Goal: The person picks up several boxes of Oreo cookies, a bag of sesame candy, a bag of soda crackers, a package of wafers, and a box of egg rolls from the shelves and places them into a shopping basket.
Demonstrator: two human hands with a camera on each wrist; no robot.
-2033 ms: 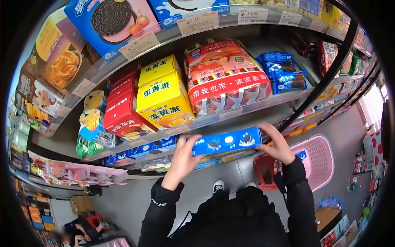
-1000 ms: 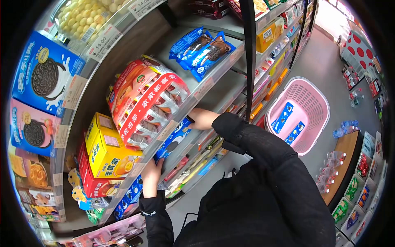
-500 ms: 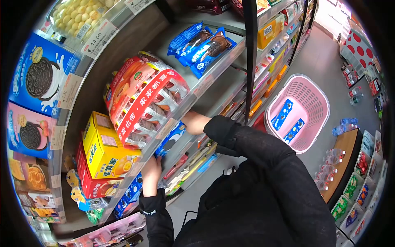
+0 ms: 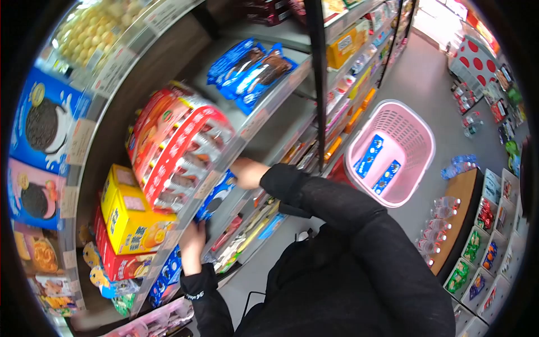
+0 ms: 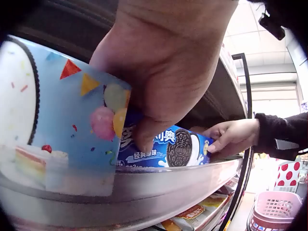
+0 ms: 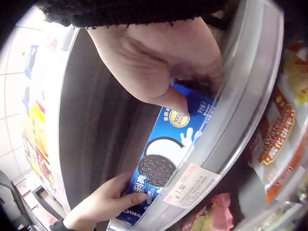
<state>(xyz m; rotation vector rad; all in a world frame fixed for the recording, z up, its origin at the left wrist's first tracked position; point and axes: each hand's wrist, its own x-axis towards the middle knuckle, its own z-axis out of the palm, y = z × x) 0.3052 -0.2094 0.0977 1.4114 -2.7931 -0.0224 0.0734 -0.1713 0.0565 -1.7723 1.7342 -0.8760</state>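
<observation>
A blue cookie box [image 4: 216, 196] lies on the shelf below the one with the yellow box, behind the clear front lip. At its near end the left hand [image 4: 192, 242] holds it, the thumb on the printed face in the left wrist view. The right hand [image 4: 250, 173] grips the far end; in the right wrist view the thumb of the right hand [image 6: 159, 67] presses the box [image 6: 161, 159] near its top corner, and the left hand [image 6: 103, 204] pinches the other end. The undersides of both hands' grips are hidden.
A pink basket [image 4: 418, 168] holding two blue boxes stands on the floor at right. The shelf above carries a yellow box [image 4: 132, 216], a red-banded snack bundle [image 4: 179, 143] and blue packets [image 4: 252, 73]. A black shelf post [image 4: 318, 84] rises just beyond the right hand.
The box, held in front of the body two seconds ago, went down onto the lower shelf, both hands on it. Since half a second ago, the view has shifted slightly; the hands keep their hold.
</observation>
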